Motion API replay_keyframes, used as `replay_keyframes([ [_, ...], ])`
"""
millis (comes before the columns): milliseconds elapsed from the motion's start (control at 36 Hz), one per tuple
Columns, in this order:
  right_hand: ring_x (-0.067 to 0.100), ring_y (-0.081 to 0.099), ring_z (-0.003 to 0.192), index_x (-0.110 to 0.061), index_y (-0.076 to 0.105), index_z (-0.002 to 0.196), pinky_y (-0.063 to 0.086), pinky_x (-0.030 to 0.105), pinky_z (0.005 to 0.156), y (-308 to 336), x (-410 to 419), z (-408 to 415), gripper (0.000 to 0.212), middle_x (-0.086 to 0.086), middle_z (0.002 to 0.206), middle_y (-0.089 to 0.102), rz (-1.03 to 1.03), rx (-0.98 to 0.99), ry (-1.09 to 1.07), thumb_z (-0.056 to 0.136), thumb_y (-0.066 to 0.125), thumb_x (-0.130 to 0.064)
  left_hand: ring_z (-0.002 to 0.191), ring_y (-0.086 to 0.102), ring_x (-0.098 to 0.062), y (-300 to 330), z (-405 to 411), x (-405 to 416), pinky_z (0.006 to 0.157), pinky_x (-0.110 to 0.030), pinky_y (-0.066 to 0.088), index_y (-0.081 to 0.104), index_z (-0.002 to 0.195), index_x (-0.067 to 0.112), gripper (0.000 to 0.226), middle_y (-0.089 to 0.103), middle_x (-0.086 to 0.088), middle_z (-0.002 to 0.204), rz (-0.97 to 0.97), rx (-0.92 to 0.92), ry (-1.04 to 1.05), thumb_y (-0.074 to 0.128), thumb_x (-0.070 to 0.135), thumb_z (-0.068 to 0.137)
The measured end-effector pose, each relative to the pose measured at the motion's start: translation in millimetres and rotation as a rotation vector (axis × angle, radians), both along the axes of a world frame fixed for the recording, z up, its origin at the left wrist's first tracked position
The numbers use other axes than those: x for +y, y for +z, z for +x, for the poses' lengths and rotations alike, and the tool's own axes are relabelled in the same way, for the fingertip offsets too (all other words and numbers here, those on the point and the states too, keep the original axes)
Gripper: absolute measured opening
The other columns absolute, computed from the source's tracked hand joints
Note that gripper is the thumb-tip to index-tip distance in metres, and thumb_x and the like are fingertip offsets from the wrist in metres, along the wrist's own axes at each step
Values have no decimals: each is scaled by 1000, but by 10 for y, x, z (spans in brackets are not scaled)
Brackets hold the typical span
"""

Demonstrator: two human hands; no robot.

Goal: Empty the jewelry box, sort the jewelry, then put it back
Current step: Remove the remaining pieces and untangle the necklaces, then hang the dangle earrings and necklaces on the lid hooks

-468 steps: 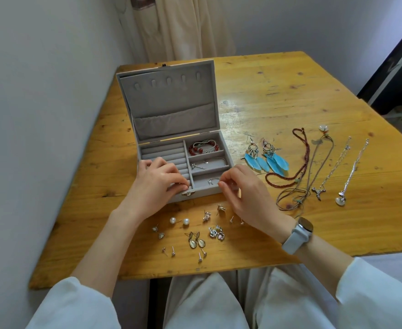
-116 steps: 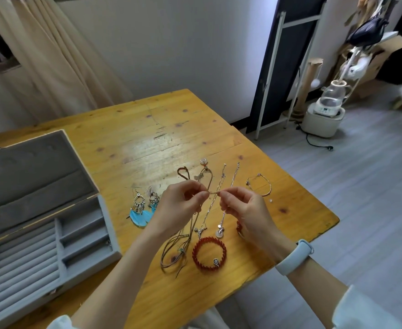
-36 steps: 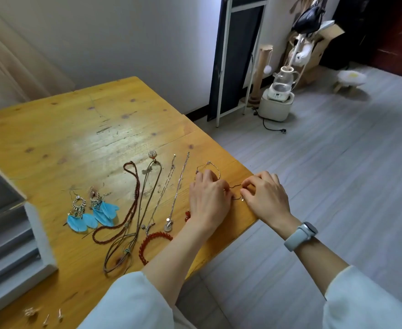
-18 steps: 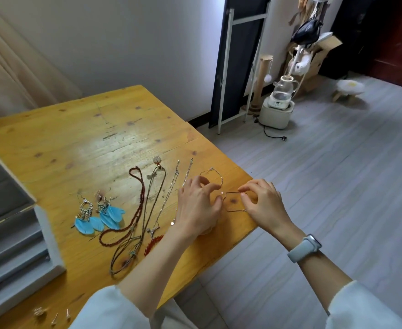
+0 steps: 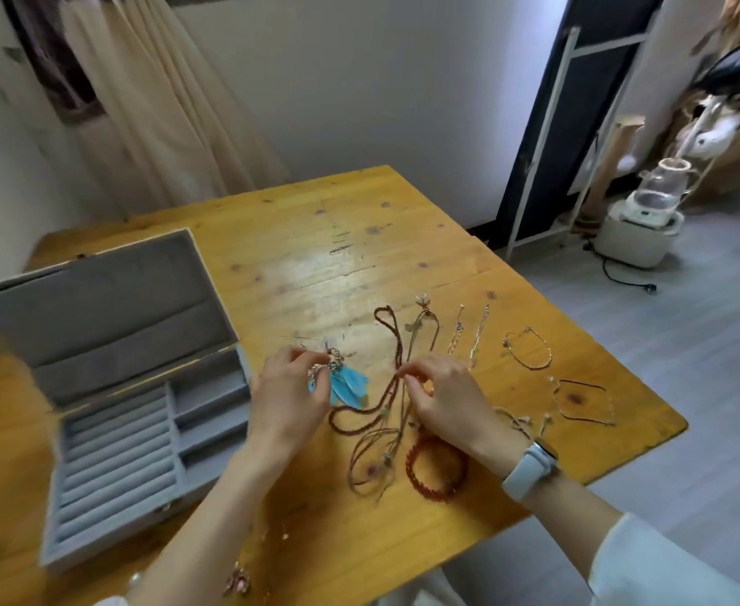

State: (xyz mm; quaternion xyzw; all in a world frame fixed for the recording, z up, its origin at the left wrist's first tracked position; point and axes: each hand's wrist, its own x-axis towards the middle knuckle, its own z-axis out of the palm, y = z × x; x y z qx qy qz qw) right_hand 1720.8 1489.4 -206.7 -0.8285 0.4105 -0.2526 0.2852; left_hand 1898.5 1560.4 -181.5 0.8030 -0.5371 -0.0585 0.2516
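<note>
Two hands pinching: left [image 5: 287,398] on feather earrings [image 5: 348,382], right [image 5: 446,398] on beaded necklace [image 5: 361,419]

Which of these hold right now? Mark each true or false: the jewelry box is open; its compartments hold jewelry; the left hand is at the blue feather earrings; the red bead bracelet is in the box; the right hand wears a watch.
1. The jewelry box is open. True.
2. Its compartments hold jewelry. False: they look bare.
3. The left hand holds the blue feather earrings. True.
4. The red bead bracelet is in the box. False: it lies on the table.
5. The right hand wears a watch. True.
</note>
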Motion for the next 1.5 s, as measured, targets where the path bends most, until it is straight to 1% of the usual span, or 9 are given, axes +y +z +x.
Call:
replay_keyframes([
  [361,27,48,114,-12,54,122,41,39,95,58,-462,1208,36,9,121,56,24,285,31,90,48,-29,116,43,-17,-88,706,-380,95,-37,26,52,129,27,37,51,1,123,162,-231,6,42,36,95],
  [556,25,48,104,-10,61,105,42,35,91,-46,-520,1329,20,11,108,56,-63,279,41,91,47,-15,107,45,-15,-213,711,-455,87,-35,24,61,115,34,29,57,8,113,136,-349,-24,42,40,94],
  [750,22,49,96,-7,58,99,44,28,82,-21,-549,1286,13,8,104,48,-72,258,71,91,50,-14,99,49,-11,-211,742,-405,87,-29,19,67,104,29,24,59,10,104,10,-125,-48,48,38,92],
  [833,22,49,98,-6,57,99,44,29,86,31,-553,1270,14,9,109,47,-58,309,104,92,49,-14,92,56,-11,-184,797,-318,90,-27,33,70,94,23,19,61,9,96,-99,90,-69,55,32,90],
  [944,19,50,96,-12,54,100,45,30,83,184,-534,1284,13,5,106,52,-43,363,140,93,44,-17,81,57,-2,60,881,-144,72,-7,39,69,87,15,11,64,10,86,-269,286,-50,59,18,88],
  [1056,20,56,81,-12,52,96,49,35,73,428,-436,1396,7,4,91,61,-95,237,164,93,45,-13,79,64,-3,363,1026,57,72,-21,50,66,80,20,15,69,11,82,-432,496,3,56,14,89],
  [1167,20,58,79,-5,60,93,49,32,72,740,-305,1623,9,9,89,65,-171,51,221,90,51,-4,73,65,-3,656,1221,278,62,-12,48,61,84,13,15,70,2,79,-560,654,41,50,11,93],
  [1389,9,54,74,-4,64,95,42,9,65,1287,27,2310,12,-2,83,58,-172,-136,356,90,54,-7,60,56,-15,839,1840,640,55,-28,49,54,90,17,18,55,-4,69,-540,541,277,39,19,99],
  [1500,2,50,66,-4,67,96,39,7,59,1403,124,2675,19,-6,77,56,-82,-174,392,90,49,-2,63,50,-12,842,2128,798,55,-27,37,53,93,16,16,53,4,71,-537,324,436,39,21,99],
])
